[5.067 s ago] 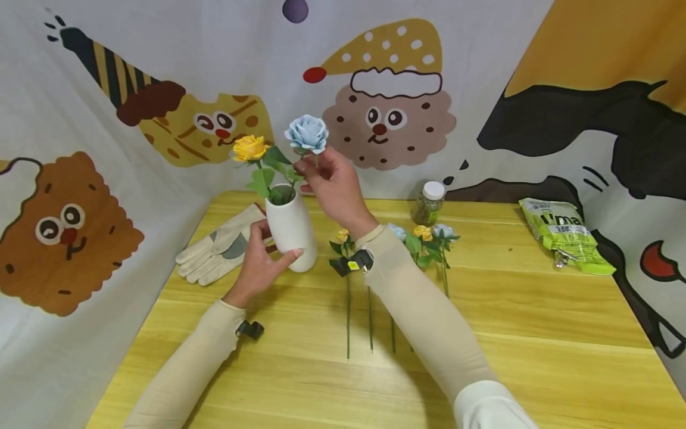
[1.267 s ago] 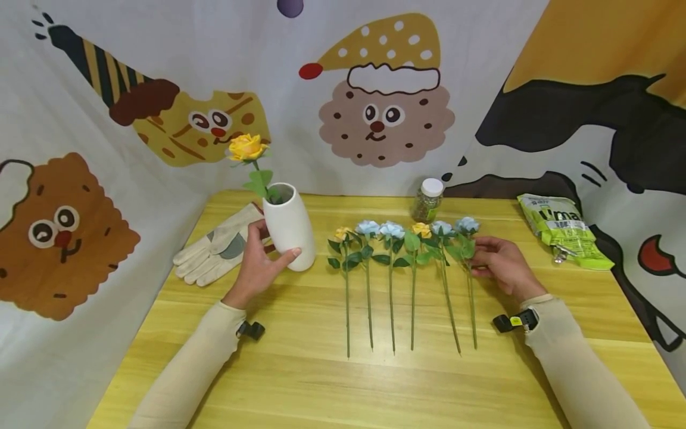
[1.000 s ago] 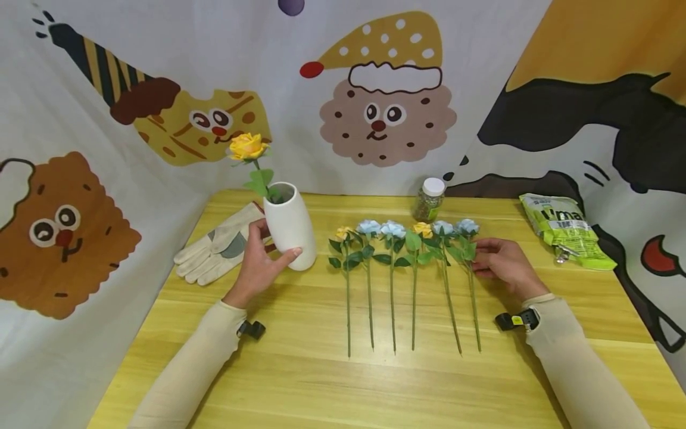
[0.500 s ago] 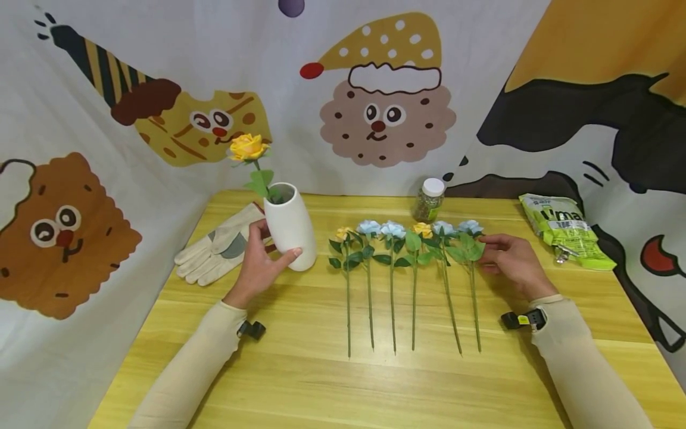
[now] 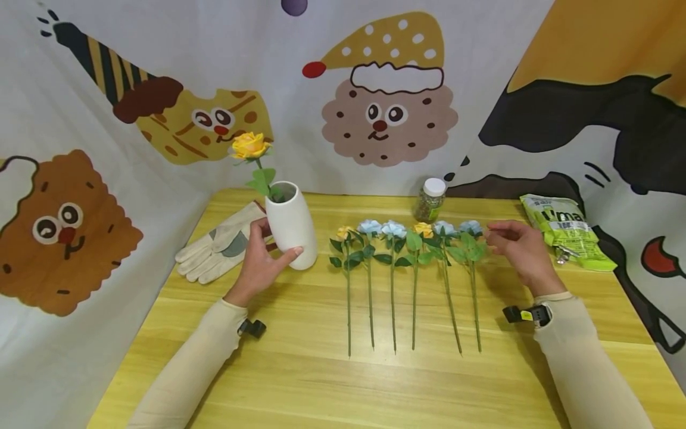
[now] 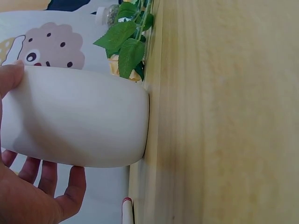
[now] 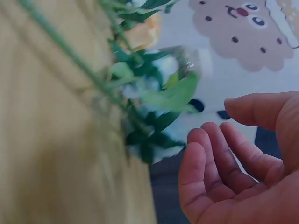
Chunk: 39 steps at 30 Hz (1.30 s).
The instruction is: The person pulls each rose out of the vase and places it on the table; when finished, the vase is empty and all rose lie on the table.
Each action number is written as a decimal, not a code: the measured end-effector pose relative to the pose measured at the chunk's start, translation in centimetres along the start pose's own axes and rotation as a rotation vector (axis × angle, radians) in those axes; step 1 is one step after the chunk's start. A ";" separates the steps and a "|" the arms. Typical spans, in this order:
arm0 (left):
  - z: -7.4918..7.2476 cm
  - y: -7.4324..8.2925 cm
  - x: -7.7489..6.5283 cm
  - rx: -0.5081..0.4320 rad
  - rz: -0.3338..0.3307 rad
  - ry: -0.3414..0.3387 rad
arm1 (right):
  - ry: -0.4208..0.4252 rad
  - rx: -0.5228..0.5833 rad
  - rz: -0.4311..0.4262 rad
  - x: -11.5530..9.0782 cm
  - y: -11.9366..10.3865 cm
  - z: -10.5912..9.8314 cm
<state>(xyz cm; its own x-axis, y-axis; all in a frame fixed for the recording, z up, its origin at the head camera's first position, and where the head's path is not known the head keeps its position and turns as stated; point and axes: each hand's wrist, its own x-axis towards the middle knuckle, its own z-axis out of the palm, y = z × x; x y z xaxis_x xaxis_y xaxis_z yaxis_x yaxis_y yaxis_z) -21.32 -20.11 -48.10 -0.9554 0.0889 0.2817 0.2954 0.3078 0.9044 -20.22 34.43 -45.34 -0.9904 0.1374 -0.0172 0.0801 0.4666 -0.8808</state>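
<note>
My left hand [image 5: 262, 262] grips the lower part of a white vase [image 5: 292, 229], thumb in front and fingers curled behind it. In the left wrist view the vase [image 6: 84, 116] stands with its base on the table. One yellow rose [image 5: 250, 146] leans out of its mouth to the left. My right hand [image 5: 522, 253] hovers just right of the last blue rose [image 5: 471, 227] in a row. Its fingers are loosely bent with nothing between them, and in the right wrist view a gap parts the hand [image 7: 238, 163] from the green leaves [image 7: 154, 135].
Several blue and yellow roses [image 5: 393, 229] lie side by side on the wooden table [image 5: 375, 393], stems toward me. Behind them stands a white-lidded jar [image 5: 430, 199]. A work glove [image 5: 217, 247] lies left of the vase, and a green bag [image 5: 568, 232] at the back right.
Earlier my right hand held a blue rose at the vase's mouth. That rose lies at the row's right end now; the right hand has let go and drawn slightly right. The left hand stays put.
</note>
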 end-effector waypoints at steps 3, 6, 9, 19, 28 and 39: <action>0.0 0.0 0.0 -0.001 0.000 -0.001 | 0.035 -0.021 -0.033 -0.1 -1.4 0.3; 0.0 0.1 0.0 0.004 -0.003 -0.001 | 0.053 -0.008 -0.076 -0.2 -2.8 1.0; -0.1 0.2 0.0 0.002 -0.005 0.003 | 0.045 0.011 -0.114 -0.2 -4.3 1.8; -0.1 0.1 -0.2 -0.002 -0.019 0.030 | -0.032 0.138 -0.204 -0.2 -9.7 5.1; 0.4 0.5 -0.3 -0.059 -0.032 0.063 | -0.133 0.224 -0.318 0.3 -14.2 8.9; 0.2 0.5 -0.1 -0.020 -0.022 0.029 | -0.259 0.411 -0.430 0.8 -19.5 14.9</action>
<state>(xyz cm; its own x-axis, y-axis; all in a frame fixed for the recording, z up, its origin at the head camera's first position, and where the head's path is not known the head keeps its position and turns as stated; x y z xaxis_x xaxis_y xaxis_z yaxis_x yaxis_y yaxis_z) -21.03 -19.75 -47.73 -0.9612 0.0550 0.2702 0.2743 0.2901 0.9169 -24.29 12.46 -35.21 -0.9236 -0.2259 0.3096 -0.3290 0.0531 -0.9428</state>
